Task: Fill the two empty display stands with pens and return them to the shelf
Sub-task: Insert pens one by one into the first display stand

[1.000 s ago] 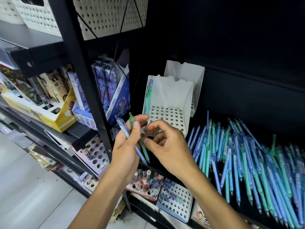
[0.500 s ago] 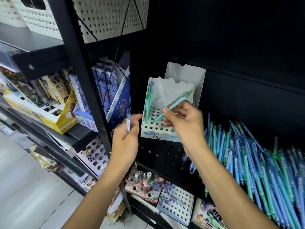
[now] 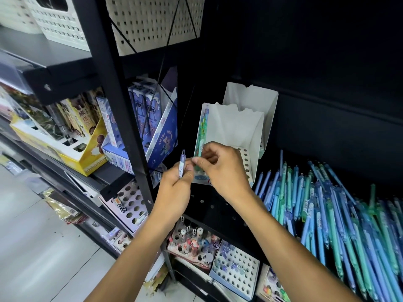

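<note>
The left hand (image 3: 174,184) grips a pale blue pen (image 3: 181,165), held upright. Just to its right, the right hand (image 3: 220,168) pinches a green pen (image 3: 198,164) at the front stand (image 3: 235,127), where one more green pen (image 3: 202,125) stands. Behind it is a second stand (image 3: 250,97). Farther right, loose pens (image 3: 327,214) lie on the shelf (image 3: 218,205).
</note>
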Demonstrator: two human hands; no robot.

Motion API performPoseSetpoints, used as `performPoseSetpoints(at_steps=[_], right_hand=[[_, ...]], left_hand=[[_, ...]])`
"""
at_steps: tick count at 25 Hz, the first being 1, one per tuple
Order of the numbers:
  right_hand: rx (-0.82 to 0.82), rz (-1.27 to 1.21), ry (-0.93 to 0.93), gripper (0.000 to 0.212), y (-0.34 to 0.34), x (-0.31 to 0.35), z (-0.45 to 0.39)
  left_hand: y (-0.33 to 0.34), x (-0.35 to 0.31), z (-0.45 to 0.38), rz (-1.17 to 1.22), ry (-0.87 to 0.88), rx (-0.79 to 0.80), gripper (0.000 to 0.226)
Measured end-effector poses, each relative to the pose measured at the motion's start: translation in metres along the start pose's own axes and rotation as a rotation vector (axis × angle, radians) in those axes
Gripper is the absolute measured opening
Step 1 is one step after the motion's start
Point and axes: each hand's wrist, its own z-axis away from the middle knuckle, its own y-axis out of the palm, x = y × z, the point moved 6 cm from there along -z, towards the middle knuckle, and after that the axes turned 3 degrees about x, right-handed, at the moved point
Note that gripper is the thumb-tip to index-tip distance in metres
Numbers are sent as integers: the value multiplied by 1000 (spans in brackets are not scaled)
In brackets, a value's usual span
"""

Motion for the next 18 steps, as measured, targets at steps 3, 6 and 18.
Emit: performPoseSetpoints(at_steps=[3,6,18], right_hand=[[-13,35,-13,12,2,-1,1],[-37,-13,34,15,2,-8,5],[-89,-151,10,2,-38,27,54]], left_hand=[[0,8,-1,-9,-18,8,28],[-1,8,0,2,-4,-10,27],[0,-51,28,234,327,34,25]])
